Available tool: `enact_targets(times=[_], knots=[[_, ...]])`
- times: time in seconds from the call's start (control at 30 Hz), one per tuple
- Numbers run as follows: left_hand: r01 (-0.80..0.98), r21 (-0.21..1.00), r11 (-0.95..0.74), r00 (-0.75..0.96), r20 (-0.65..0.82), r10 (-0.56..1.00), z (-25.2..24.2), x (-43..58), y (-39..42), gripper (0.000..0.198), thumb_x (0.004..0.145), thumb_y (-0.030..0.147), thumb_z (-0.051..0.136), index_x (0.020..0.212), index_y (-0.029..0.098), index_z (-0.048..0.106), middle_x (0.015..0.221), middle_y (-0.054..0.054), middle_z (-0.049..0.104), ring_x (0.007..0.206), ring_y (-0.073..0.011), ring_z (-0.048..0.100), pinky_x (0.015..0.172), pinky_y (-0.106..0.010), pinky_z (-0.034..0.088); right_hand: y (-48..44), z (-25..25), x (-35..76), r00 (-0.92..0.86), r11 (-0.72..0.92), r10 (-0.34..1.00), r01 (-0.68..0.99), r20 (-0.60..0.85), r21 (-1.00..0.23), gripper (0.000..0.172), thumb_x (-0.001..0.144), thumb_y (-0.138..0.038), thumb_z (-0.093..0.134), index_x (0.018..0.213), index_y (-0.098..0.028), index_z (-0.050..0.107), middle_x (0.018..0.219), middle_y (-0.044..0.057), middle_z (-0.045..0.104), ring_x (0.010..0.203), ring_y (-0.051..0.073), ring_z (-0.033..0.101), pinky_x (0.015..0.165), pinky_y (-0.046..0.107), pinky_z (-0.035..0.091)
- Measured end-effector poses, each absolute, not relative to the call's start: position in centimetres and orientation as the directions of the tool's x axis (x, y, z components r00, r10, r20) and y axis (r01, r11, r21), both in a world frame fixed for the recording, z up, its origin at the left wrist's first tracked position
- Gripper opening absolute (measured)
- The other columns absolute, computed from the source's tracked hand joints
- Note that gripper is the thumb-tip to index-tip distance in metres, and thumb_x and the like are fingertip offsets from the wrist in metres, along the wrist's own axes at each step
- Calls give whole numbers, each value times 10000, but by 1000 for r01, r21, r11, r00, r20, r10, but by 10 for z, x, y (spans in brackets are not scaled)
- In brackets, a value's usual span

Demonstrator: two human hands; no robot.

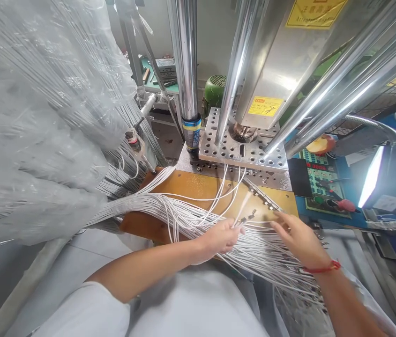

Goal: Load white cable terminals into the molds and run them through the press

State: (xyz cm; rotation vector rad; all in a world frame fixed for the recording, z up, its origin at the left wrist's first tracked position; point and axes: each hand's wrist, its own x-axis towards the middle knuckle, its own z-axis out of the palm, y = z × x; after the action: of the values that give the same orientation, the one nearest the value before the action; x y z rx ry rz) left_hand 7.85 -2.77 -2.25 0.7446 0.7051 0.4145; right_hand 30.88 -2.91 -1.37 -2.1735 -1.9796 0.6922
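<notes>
My left hand (223, 235) is closed around a few white cables (242, 209), with small dark metal connector ends (252, 215) sticking out past the fingers. Part of that grip is smeared by motion. A narrow metal strip (263, 197) with small slots or pieces along it slants out from under the press plate (243, 161). By its near end is my right hand (298, 238), thumb and forefinger apart; whether a fingertip touches the strip I cannot tell. Beneath both hands lies a thick bundle of white cables (183, 217), running to the right.
A brown board (198, 185) lies under the cables. Steel columns (188, 61) rise around the press. Plastic-wrapped cables (43, 117) hang at the left. On the right are a control panel (319, 173) with a red display and a bright lamp (370, 178).
</notes>
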Motion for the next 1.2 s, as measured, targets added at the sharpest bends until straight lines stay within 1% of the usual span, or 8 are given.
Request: enact_targets(times=[0.13, 0.3, 0.5, 0.6, 0.77, 0.97, 1.07, 1.2], knots=[[-29, 771, 637, 752, -403, 522, -23, 84, -37, 270, 770, 413, 450, 853, 158, 427, 485, 89, 299, 391, -19, 233, 391, -140, 205, -21, -15, 289, 75, -148, 989, 391, -129, -909, 584, 821, -488, 300, 1321, -216, 169, 1278, 100, 362, 1086, 177, 443, 854, 304, 414], [129, 803, 582, 697, -491, 522, -33, 93, -35, 325, 755, 470, 429, 805, 149, 452, 532, 54, 420, 420, -47, 400, 422, -177, 326, -11, -16, 259, -452, -173, 845, 274, -286, -946, 559, 828, -517, 255, 1199, -141, 438, 1166, 134, 488, 1049, 214, 476, 890, 381, 389], [52, 813, 580, 684, -452, 572, -39, 96, -29, 317, 743, 449, 454, 774, 135, 478, 532, 45, 449, 407, -43, 407, 403, -174, 307, -8, -10, 253, -468, -79, 866, 221, -177, -972, 530, 852, -485, 177, 1261, -192, 342, 1250, 94, 412, 1101, 167, 431, 918, 330, 361], [-16, 812, 584, 670, -425, 608, -39, 100, -24, 299, 753, 421, 452, 794, 128, 490, 523, 55, 439, 373, -25, 358, 375, -163, 254, -9, -18, 254, -387, 40, 909, 448, -153, -893, 499, 862, -434, 153, 1253, -179, 330, 1184, 102, 464, 1052, 163, 460, 865, 317, 384], [-50, 817, 574, 630, -420, 653, -36, 103, -10, 245, 761, 336, 453, 675, 108, 474, 595, 35, 455, 348, 6, 306, 347, -160, 180, -18, -32, 273, -289, 169, 921, 901, -262, -401, 303, 826, -312, 295, 756, -164, 550, 728, 65, 557, 695, 161, 522, 640, 272, 399], [-2, 802, 597, 571, -489, 659, -42, 113, 9, 221, 738, 328, 501, 685, 130, 421, 593, 39, 465, 313, 18, 253, 319, -160, 138, -5, -36, 318, 7, -6, 1000, 999, -26, 40, 331, 785, -355, 392, 985, -117, 507, 870, 134, 533, 798, 228, 505, 656, 303, 374], [128, 833, 539, 532, -516, 672, -54, 119, 16, 242, 737, 360, 496, 678, 132, 438, 532, 44, 465, 304, -4, 307, 303, -154, 183, 1, -37, 322, 6, -3, 984, 1000, -180, 14, 241, 808, -303, 336, 820, -145, 518, 750, 89, 556, 681, 182, 526, 570, 258, 349], [296, 842, 452, 478, -540, 693, -68, 126, 24, 261, 748, 358, 459, 630, 125, 474, 489, 25, 488, 354, -55, 444, 317, -158, 294, -7, -32, 303, 68, -114, 968, 977, -240, -183, 297, 798, -348, 333, 975, -153, 471, 665, 41, 583, 564, 153, 532, 478, 228, 305]])
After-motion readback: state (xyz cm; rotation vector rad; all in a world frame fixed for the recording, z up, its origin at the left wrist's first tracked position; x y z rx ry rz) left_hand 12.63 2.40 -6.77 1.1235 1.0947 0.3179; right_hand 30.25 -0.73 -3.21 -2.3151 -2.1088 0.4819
